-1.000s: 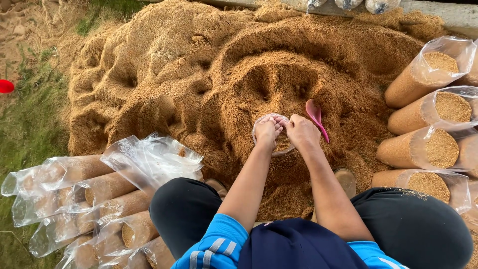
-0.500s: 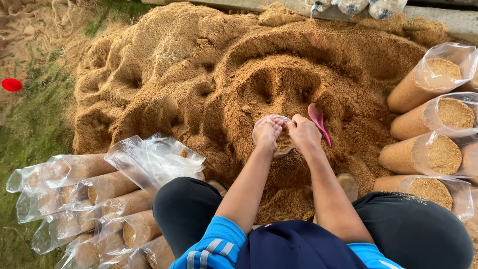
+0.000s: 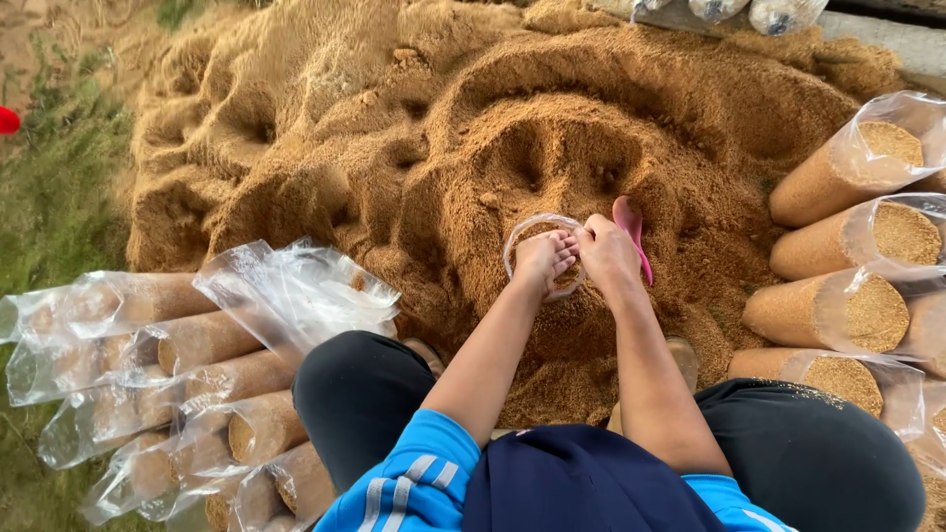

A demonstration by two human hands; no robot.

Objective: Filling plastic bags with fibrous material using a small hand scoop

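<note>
A clear plastic bag [image 3: 522,236], partly filled with brown sawdust, stands upright in the big sawdust pile [image 3: 473,158] in front of me. My left hand [image 3: 544,258] rests on the bag's mouth with the fingers pressing down into the fill. My right hand [image 3: 608,254] grips the bag's rim on the right side. A pink scoop [image 3: 631,225] sticks out of the sawdust just behind my right hand. My knees in black trousers frame the bag on both sides.
Filled sawdust bags [image 3: 838,246] lie stacked on the right. More filled bags [image 3: 148,384] and a loose heap of empty clear bags [image 3: 296,296] lie at the left. Grass [image 3: 59,197] and a red object [image 3: 8,120] are at the far left.
Both hands stay on the bag's mouth; the left hand has pressed a little further into the sawdust. The view has shifted slightly.
</note>
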